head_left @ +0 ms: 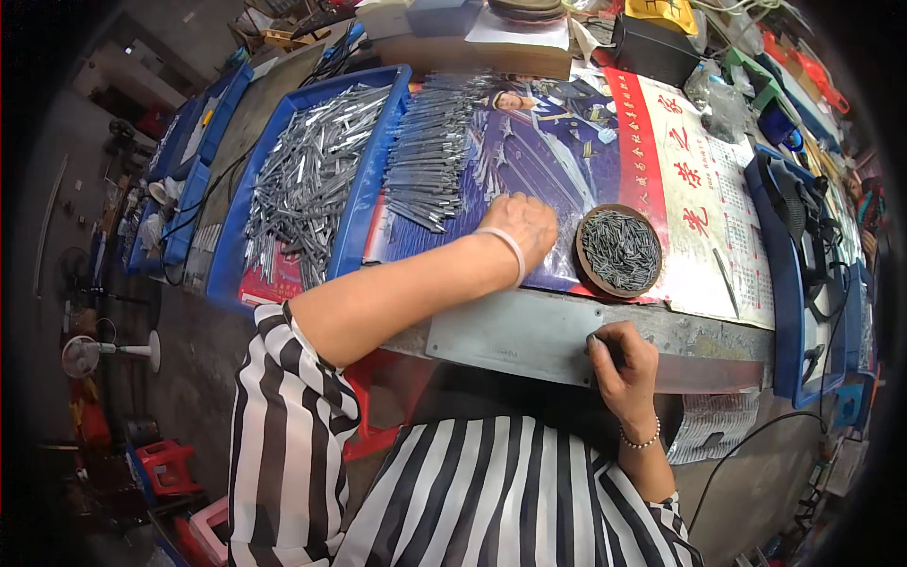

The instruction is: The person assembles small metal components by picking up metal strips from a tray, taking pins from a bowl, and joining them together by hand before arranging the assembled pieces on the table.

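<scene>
My left hand (520,231) is a closed fist, knuckles up, resting low over the printed poster (567,180); its fingertips are hidden beneath it. To its left, thin metal rods (430,156) lie in a dense stacked row. My right hand (625,364) is at the table's front edge, by the right end of a grey metal plate (510,335). Its fingers are curled in with the thumb against them, and anything between them is too small to make out. Between and beyond the hands stands a round brown bowl (584,263) filled with short dark metal pins (619,248).
A blue bin (354,231) heaped with loose metal pieces (316,161) stands left of the rods. At right is another blue tray (784,321) holding black straps. A cardboard box (472,55) and a black box (654,49) line the back. One thin rod (726,282) lies on the poster's right part.
</scene>
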{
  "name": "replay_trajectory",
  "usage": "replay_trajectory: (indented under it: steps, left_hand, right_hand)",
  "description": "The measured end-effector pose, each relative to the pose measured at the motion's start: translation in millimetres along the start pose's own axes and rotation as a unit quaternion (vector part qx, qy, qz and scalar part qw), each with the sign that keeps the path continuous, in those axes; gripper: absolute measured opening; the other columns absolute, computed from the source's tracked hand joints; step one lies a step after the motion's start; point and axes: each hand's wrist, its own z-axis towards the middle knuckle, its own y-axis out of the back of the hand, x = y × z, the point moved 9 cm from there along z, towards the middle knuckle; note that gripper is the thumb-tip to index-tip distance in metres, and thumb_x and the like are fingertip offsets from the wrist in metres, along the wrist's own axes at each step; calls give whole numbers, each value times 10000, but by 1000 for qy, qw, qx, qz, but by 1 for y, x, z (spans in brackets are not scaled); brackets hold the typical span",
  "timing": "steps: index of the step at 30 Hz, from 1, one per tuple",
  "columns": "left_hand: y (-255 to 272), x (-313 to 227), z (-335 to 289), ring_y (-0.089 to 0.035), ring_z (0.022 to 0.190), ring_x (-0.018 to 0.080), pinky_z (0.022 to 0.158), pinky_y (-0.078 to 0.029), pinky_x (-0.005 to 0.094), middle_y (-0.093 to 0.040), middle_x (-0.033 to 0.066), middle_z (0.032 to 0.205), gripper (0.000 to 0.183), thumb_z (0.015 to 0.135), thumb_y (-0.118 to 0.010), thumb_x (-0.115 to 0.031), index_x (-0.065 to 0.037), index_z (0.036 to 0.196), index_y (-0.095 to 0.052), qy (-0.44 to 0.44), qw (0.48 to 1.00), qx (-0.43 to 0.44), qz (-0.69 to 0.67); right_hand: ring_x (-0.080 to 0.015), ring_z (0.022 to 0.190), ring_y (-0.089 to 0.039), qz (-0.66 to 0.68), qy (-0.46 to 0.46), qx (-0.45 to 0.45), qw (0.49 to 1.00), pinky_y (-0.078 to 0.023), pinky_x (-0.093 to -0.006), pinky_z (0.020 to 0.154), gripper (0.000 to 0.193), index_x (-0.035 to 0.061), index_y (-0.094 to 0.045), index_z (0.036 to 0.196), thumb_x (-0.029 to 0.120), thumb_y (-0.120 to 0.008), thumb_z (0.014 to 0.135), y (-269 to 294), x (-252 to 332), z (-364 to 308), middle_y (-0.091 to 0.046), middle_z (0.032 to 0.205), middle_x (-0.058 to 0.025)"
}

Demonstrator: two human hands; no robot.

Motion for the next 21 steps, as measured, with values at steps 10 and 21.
replay_trajectory:
  steps: [10, 21]
  left_hand:
    - [95, 62, -61, -656, 791, 272, 742, -542, 338, -628, 171, 885, 246, 782, -554, 28, 35, 1023, -604, 3, 946, -188, -263]
    - [18, -5, -172, -623, 899, 162, 797, -536, 294, -613, 117, 1015, 245, 902, -519, 42, 50, 1147, -536, 170, 528, -109, -825]
  right_hand:
    - [-211, 691, -618, -87, 9, -8, 996, -481, -304, 659, 123, -25, -586, 931, 22, -633, 827, 43, 24, 52, -630, 792, -126]
    - [-386, 826, -601, -416, 108, 119, 895, -480, -448, 737, 200, 5, -554, 940, 49, -639, 765, 3, -15, 127, -610, 895, -180]
